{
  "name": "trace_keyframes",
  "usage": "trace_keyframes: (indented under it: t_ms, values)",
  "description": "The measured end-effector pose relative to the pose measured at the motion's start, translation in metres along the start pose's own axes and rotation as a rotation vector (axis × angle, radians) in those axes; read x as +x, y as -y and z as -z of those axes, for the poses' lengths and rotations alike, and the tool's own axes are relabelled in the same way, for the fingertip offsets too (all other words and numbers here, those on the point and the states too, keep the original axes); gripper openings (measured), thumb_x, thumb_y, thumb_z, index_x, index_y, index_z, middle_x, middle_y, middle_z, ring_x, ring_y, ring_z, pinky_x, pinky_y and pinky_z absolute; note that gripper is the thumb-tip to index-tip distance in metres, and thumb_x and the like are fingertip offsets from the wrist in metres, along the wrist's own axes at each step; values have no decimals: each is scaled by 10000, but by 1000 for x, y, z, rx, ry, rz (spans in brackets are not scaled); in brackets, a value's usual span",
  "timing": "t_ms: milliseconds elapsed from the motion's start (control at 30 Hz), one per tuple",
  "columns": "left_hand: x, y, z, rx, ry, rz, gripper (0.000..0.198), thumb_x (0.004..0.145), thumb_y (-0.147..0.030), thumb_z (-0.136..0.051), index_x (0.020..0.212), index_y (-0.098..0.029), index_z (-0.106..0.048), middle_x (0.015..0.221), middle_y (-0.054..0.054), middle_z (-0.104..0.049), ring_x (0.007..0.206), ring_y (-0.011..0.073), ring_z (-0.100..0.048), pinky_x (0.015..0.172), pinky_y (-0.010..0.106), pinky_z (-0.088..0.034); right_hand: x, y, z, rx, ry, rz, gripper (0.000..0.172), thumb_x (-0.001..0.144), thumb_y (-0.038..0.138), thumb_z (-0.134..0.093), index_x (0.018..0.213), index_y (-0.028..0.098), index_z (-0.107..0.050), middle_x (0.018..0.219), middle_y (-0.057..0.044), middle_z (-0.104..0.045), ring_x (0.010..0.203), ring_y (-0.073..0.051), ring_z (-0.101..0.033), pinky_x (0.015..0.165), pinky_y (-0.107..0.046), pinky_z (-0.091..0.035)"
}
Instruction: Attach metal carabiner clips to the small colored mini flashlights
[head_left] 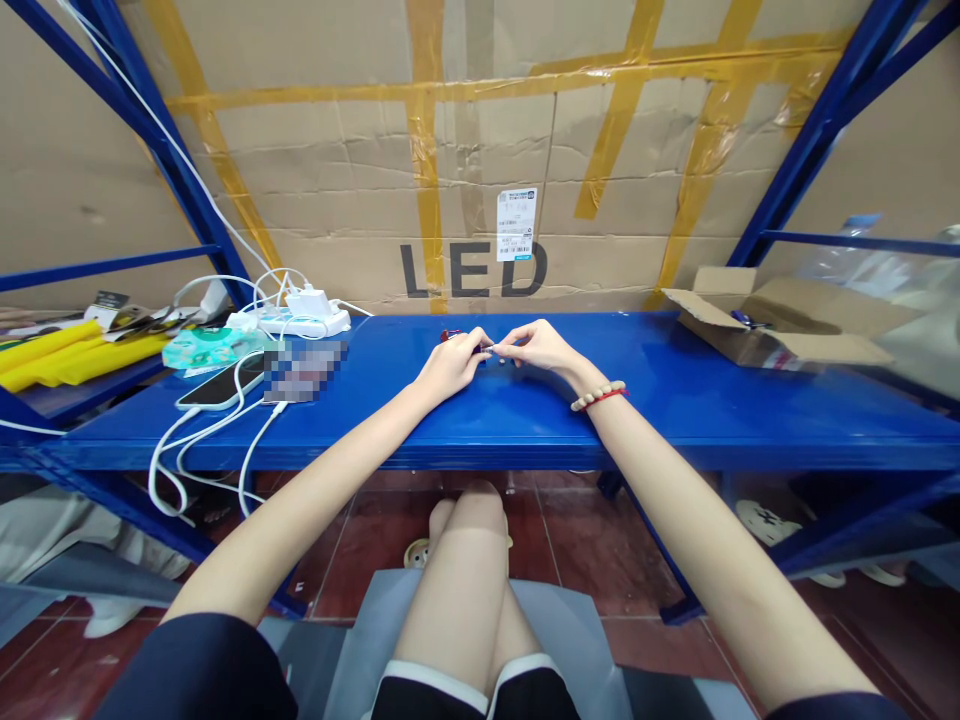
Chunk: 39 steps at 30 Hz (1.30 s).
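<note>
Over the middle of the blue shelf top (pixel 517 420), both hands meet fingertip to fingertip. My left hand (pixel 451 366) is closed around a small item, with a dark red piece (pixel 450 335) showing past its knuckles; most of it is covered by the fingers. My right hand (pixel 541 347) has thumb and index finger pinched together at a tiny pale bit (pixel 489 349) beside the left fingertips. What that bit is cannot be made out. A bead bracelet (pixel 592 396) and a red cord circle the right wrist.
To the left lie a phone (pixel 221 385) with white cables, a pixelated item (pixel 306 372), a teal packet (pixel 214 347) and a white power strip (pixel 304 321). An opened cardboard box (pixel 780 320) sits at right. Taped cardboard (pixel 337 200) closes the back.
</note>
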<state>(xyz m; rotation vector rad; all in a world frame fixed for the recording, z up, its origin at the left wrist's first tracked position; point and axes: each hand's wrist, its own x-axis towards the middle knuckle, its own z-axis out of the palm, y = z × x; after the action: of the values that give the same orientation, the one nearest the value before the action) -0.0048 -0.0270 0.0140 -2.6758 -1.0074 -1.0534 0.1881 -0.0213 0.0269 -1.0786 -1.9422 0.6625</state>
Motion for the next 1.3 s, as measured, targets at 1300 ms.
trace_keyframes:
  t_ms: [1300]
  values:
    - [0,-1,-1,-178,33,64,93,910,-240,-428,924,-199,-510,934,55,-696,864,197,-666,736,284,-494,4,1,-3,136,-113,136,384,527,487,-769,640,126,-704,647,-57,-650,438,-90,-497,450,-251,-411]
